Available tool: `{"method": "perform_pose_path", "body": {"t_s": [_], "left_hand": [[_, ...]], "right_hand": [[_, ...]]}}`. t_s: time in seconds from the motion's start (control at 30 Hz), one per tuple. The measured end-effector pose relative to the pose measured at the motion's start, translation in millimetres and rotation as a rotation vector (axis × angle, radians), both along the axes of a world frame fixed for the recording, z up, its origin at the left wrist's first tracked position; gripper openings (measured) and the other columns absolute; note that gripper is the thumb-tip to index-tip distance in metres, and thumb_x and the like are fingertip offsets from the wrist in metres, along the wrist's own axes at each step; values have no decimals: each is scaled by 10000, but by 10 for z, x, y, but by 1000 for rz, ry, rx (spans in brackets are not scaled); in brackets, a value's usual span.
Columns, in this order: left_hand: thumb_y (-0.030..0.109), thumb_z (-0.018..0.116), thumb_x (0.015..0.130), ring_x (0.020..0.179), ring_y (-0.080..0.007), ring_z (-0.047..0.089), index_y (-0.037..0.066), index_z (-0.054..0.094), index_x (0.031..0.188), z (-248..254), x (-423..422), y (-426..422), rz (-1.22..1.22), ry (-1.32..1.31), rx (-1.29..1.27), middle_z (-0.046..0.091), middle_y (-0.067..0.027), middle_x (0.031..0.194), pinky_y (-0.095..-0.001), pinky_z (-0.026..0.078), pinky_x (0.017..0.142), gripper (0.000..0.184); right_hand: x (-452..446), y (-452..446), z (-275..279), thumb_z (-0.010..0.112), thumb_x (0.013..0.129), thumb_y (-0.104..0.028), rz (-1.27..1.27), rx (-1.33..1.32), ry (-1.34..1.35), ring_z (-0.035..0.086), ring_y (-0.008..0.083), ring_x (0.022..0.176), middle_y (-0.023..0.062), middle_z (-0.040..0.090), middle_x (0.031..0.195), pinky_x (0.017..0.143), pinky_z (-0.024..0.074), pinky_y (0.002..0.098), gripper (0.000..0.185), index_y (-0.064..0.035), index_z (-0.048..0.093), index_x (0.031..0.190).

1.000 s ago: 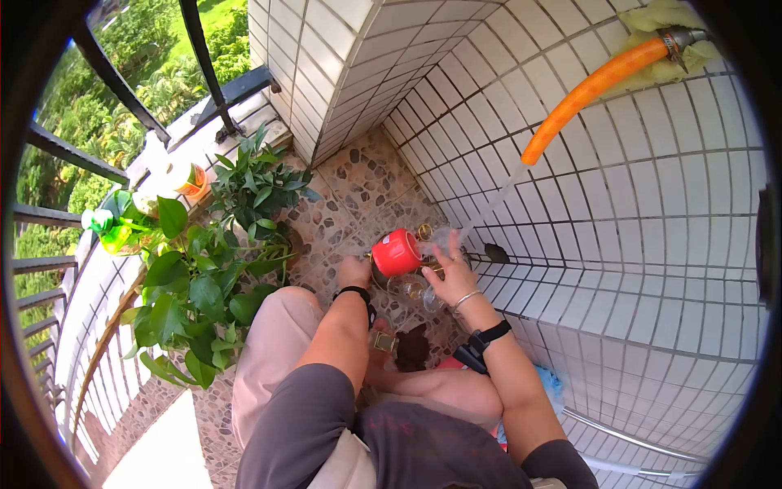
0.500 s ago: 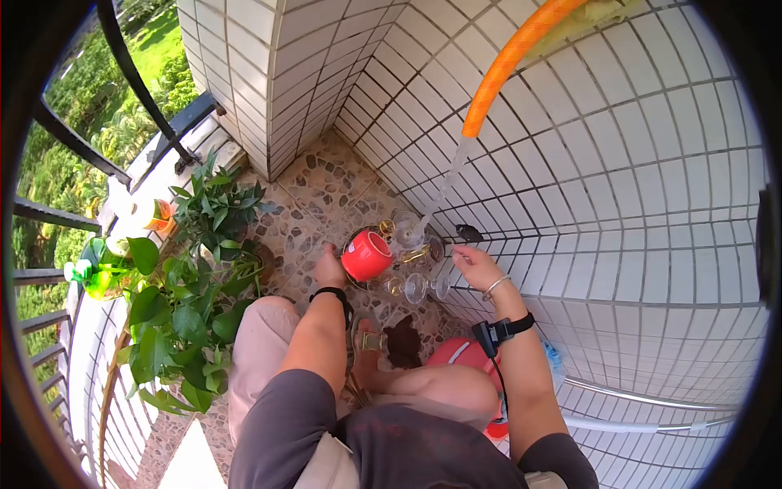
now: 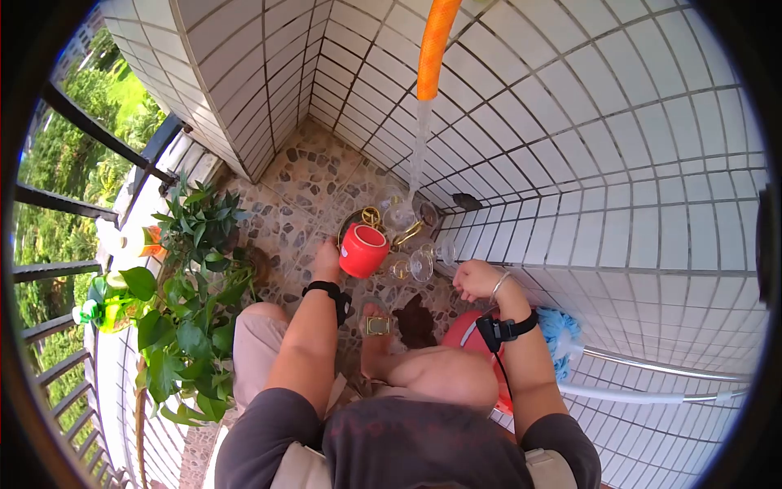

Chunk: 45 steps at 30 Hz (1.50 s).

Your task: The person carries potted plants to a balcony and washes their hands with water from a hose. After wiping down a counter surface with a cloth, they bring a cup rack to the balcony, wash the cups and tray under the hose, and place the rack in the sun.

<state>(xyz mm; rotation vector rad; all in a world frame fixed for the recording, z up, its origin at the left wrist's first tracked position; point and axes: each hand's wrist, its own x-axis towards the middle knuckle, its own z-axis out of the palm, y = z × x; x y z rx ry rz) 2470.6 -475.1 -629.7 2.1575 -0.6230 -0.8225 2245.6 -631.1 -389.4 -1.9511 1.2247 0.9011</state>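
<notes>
A red cup (image 3: 363,251) is held tilted over the floor by my left hand (image 3: 327,259), which is closed at its left side; some fingers are hidden behind the cup. My right hand (image 3: 476,281) hangs near the wall with its fingers curled in, and nothing shows in them. Between the hands, several clear glass pieces, one a stemmed glass (image 3: 421,266), are grouped on the floor with gold-coloured parts (image 3: 371,216). Water pours from an orange hose (image 3: 437,49) onto this group, beyond the cup.
Leafy potted plants (image 3: 191,318) stand at the left by the railing (image 3: 61,196). A tiled wall (image 3: 570,147) rises on the right. A red basin-like object (image 3: 468,330) and a blue mop head (image 3: 558,334) are beside my right forearm. A brown object (image 3: 415,322) lies by my foot.
My right hand has drawn back toward me, away from the glasses, and its fingers have curled in. The cup stays in my left hand, slightly turned. The camera view has shifted.
</notes>
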Motion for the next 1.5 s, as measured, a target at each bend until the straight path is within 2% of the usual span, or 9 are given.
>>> {"method": "perform_pose_path", "body": {"t_s": [0.1, 0.23, 0.37, 0.43, 0.57, 0.77, 0.93, 1.2, 1.5], "left_hand": [[194, 557, 760, 963, -390, 580, -7, 621, 976, -373, 254, -106, -467, 51, 386, 599, -262, 1013, -439, 474, 833, 302], [198, 544, 771, 933, -391, 589, -14, 644, 857, 302, 757, -56, -261, 100, 448, 622, -233, 962, -431, 484, 814, 250], [121, 571, 786, 909, -371, 592, -18, 612, 893, 1720, 520, -426, -275, -111, 72, 625, -219, 949, -433, 476, 730, 180], [153, 575, 813, 780, -373, 598, -17, 611, 860, 1667, 124, -551, -329, -202, -386, 622, -212, 809, -405, 474, 683, 180], [141, 581, 809, 870, -373, 533, 14, 591, 942, 1703, -369, -703, -437, -226, -347, 596, -168, 887, -432, 422, 766, 184], [163, 616, 773, 796, -308, 553, 12, 613, 867, 1716, -593, -698, -510, -470, -414, 604, -144, 812, -402, 430, 720, 178], [341, 645, 822, 442, -115, 439, -2, 538, 682, 1737, -545, -777, -406, 260, -110, 461, -2, 495, -277, 358, 432, 385], [290, 555, 897, 448, -52, 400, 65, 506, 623, 2352, -428, -608, -261, 472, -69, 452, 33, 513, -216, 311, 428, 358], [234, 564, 866, 461, -34, 417, 47, 540, 653, 2753, -219, -422, -303, 316, -7, 465, 34, 515, -203, 312, 437, 285]], "right_hand": [[-260, 173, -353, 379, 830, -69, -178, 467, 132, 656, 282, 698, 202, 609, 923, 580, 558, 356, 285, 86, 562, 983], [-491, 536, -1410, 454, 861, -134, -601, 587, -139, 644, 275, 756, 169, 625, 932, 617, 547, 361, 257, 18, 563, 1037], [-414, 576, -2758, 478, 889, -198, -1219, 540, -546, 618, 270, 898, 144, 613, 996, 677, 543, 380, 277, -39, 524, 1111], [-305, 534, -3146, 481, 890, -203, -1391, 640, -686, 622, 261, 868, 129, 614, 972, 664, 544, 383, 255, -58, 532, 1093], [-131, 576, -3163, 487, 890, -210, -1709, 779, -936, 624, 244, 817, 108, 616, 931, 640, 541, 380, 225, -79, 545, 1063], [-11, 636, -2896, 489, 890, -214, -1776, 733, -1067, 619, 227, 777, 95, 615, 898, 617, 533, 368, 209, -84, 555, 1038], [-36, 710, -2722, 491, 889, -217, -1824, 672, -1120, 615, 213, 744, 85, 615, 870, 598, 527, 359, 196, -88, 563, 1018], [13, 779, -2736, 533, 879, -248, -1455, 790, -1176, 531, 124, 573, 17, 581, 702, 489, 435, 290, 164, -99, 602, 878], [496, 757, -2576, 518, 890, -246, -1303, 1127, -1256, 619, 159, 716, 58, 639, 811, 581, 513, 298, 200, -62, 593, 912]]}}
